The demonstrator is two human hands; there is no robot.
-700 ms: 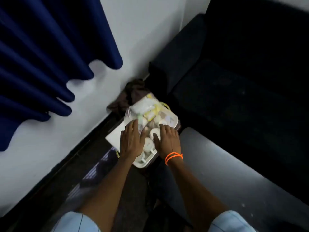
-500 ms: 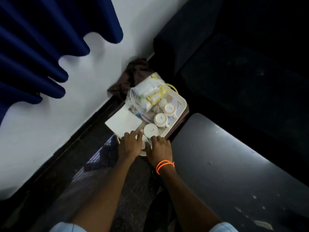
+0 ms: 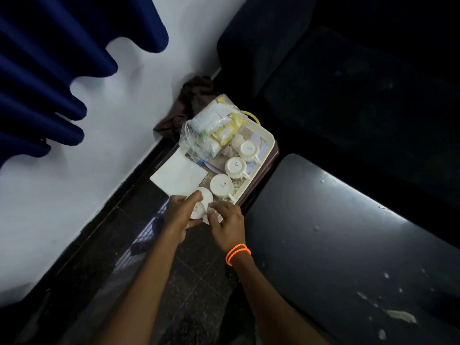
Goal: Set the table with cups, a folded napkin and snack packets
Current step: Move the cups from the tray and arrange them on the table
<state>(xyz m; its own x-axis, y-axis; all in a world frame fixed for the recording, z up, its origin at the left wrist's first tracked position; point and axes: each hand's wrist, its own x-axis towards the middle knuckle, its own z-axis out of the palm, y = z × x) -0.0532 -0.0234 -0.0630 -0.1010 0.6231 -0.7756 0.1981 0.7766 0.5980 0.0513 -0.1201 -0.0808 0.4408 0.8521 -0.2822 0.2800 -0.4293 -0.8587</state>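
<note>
Centre of frame: a cream plastic tray point(image 3: 267, 141) sat on a low dark stand beside the white wall point(image 3: 139, 100), with a dark table point(image 3: 348, 245) filling the lower right.

On the tray, three white cups stood upside down in a diagonal row: far cup point(image 3: 248, 149), middle cup point(image 3: 235, 166) and near cup point(image 3: 221, 186), each with a handle pointing toward the lower right. A clear plastic bag of snack packets point(image 3: 211, 130), yellow and white wrappers showing through, lay across the tray's upper left part. A white folded napkin point(image 3: 179, 176) lay at the tray's left edge, partly overhanging it.

Left hand point(image 3: 180, 215) gripped a fourth cup point(image 3: 201, 202) at the tray's near corner, thumb over the top and fingers curled round the side; the cup was tilted, with a small red mark showing. Right hand point(image 3: 225, 224), wearing an orange bead bracelet point(image 3: 237, 253) at the wrist, had its fingers curled against the same cup's lower side and over something white beneath it; could not tell what that white piece was.

Upper left: blue curtain point(image 3: 49, 58) folds hung in front of the wall. A brown cloth point(image 3: 189, 105) was bunched on the floor just beyond the tray. A dark sofa point(image 3: 348, 83) took up the upper right.
</note>
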